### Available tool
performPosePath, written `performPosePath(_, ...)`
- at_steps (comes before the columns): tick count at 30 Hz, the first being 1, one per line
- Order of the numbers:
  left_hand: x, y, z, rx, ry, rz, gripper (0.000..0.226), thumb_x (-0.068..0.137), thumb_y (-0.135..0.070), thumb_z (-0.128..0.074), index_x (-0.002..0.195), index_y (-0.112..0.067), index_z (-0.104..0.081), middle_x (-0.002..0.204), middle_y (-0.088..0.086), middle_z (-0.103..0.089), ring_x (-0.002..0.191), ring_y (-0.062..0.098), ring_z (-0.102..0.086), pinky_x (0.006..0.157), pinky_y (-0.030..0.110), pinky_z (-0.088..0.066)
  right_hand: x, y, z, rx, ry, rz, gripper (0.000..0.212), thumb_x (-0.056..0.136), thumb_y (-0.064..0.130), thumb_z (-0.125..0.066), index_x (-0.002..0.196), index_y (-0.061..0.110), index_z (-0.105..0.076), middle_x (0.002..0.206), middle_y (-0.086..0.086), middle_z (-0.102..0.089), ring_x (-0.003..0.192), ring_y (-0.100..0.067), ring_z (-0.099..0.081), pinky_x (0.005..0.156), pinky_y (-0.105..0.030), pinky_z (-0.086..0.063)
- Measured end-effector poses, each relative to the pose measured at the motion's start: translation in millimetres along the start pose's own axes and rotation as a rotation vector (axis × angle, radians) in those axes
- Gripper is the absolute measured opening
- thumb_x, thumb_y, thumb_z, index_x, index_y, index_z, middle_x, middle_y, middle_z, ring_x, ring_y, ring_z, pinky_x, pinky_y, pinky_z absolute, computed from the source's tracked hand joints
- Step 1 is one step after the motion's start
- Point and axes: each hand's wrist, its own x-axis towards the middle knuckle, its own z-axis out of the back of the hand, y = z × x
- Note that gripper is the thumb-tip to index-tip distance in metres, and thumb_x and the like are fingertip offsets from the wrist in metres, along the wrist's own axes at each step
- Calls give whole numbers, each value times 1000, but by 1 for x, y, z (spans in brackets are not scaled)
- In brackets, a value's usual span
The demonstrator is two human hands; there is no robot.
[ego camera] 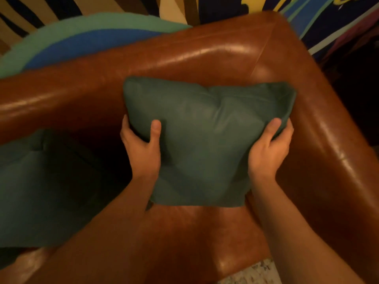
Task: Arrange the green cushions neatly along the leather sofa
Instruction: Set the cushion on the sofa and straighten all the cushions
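A second cushion (41, 187) lies in shadow at the sofa's (184, 58) left. Next, the left hand (141, 148) grips the left edge of the cushion (205, 140), thumb on its face; the right hand (268, 148) pinches the right edge. The cushion stands in the sofa's right corner, seemingly against the backrest. Placing looks nearly done; next comes squaring it upright, then letting go.

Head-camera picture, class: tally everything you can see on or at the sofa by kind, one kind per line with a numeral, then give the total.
Green leather cushions: 2 (one held, one lying at the left)
Brown leather sofa: 1
Bare hands gripping the held cushion: 2 (left hand, right hand)
Total: 5
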Motion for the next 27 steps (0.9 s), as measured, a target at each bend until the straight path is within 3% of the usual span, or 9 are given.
performPosePath(5,34,-32,-8,-58,-64,90,65,80,-70,-66,125,-24,-57,121,-9,-64,111,1,-62,101,31,-52,16,17,-14,54,-50,-101,53,96,63,-49,115,15,-60,108,1,-69,104,-15,-64,95,-40,-49)
performPosePath(8,27,-34,-1,-80,-78,84,45,86,-60,-68,113,-25,-59,107,-16,-66,96,-12,-63,88,19,-54,10,26,-14,87,-26,-114,44,97,59,-52,107,16,-56,93,10,-65,93,-10,-63,86,-32,-50)
performPosePath(13,31,-37,13,-120,-97,101,51,83,-63,-69,115,-24,-61,112,-12,-69,102,-5,-65,94,27,-55,33,43,-6,103,17,-64,37,99,56,-49,86,22,-55,77,13,-56,75,-1,-52,75,-20,-42)
performPosePath(18,41,-53,11,-88,-88,133,72,76,-77,-64,127,-27,-59,119,-14,-66,111,1,-62,101,31,-51,66,48,-6,74,88,-90,38,99,55,-52,97,18,-61,80,11,-57,68,6,-51,69,-17,-42)
performPosePath(20,48,-63,8,-90,-99,162,67,79,-75,-62,123,-25,-63,115,-12,-68,107,3,-64,100,31,-52,69,49,-7,38,72,-68,30,101,47,-51,95,18,-57,76,14,-51,63,9,-48,65,-13,-38)
performPosePath(24,46,-69,10,-55,-149,88,38,91,-59,-61,104,-24,-66,95,-15,-69,89,-10,-63,87,21,-53,70,55,-5,9,-28,-57,28,103,44,-45,83,24,-47,72,15,-44,64,3,-44,68,-15,-36)
performPosePath(27,42,-70,14,-81,-184,38,33,95,-56,-57,103,-26,-67,96,-15,-71,92,-7,-65,88,24,-54,68,63,-2,24,-66,-30,33,105,40,-44,75,27,-38,69,14,-38,58,9,-41,62,-9,-31)
